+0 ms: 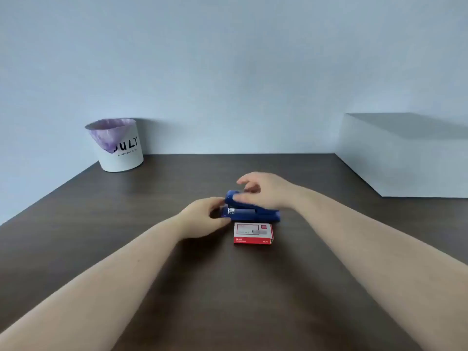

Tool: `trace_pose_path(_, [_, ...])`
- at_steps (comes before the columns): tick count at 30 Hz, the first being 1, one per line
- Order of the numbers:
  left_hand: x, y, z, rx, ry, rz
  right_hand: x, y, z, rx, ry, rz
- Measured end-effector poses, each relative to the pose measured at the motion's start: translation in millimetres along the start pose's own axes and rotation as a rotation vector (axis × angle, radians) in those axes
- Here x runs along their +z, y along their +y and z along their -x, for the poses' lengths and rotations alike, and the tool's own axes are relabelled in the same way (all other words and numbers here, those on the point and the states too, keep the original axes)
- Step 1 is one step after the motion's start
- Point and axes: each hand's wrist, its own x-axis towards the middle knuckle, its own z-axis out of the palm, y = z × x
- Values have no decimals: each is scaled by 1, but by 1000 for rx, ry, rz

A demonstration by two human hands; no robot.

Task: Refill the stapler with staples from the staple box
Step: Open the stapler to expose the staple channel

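A blue stapler (255, 213) lies on the dark wooden table (126, 224), its front end pointing left and its top arm raised a little. My left hand (202, 219) grips the front of its base. My right hand (266, 190) hovers over the top arm, a finger resting on it and the other fingers spread. A red and white staple box (253, 233) lies shut on the table just in front of the stapler, between my forearms.
A white bin (121, 148) lined with a purple bag stands at the table's back left against the wall. A large white block (405, 158) sits at the back right.
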Motion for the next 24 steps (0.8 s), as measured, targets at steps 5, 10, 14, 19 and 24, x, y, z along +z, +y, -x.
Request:
trace_pose_path(5, [13,0,-1,-5,56,-65,16,-5,-3,-91,-55,225])
trace_pose_path(10, [19,-11,-8,-42,169,-106,13,6,-5,-144,133,42])
trace_pose_path(14, [18,-13,-10,-26,182,-116,-10,17,14,-126,271,-231])
trace_pose_path(19, [16,-14,-12,-34,158,-131,-28,32,27,-135,276,-308])
trace_pose_path(24, [16,-13,-12,-42,147,-141,-51,53,43,-33,286,-366])
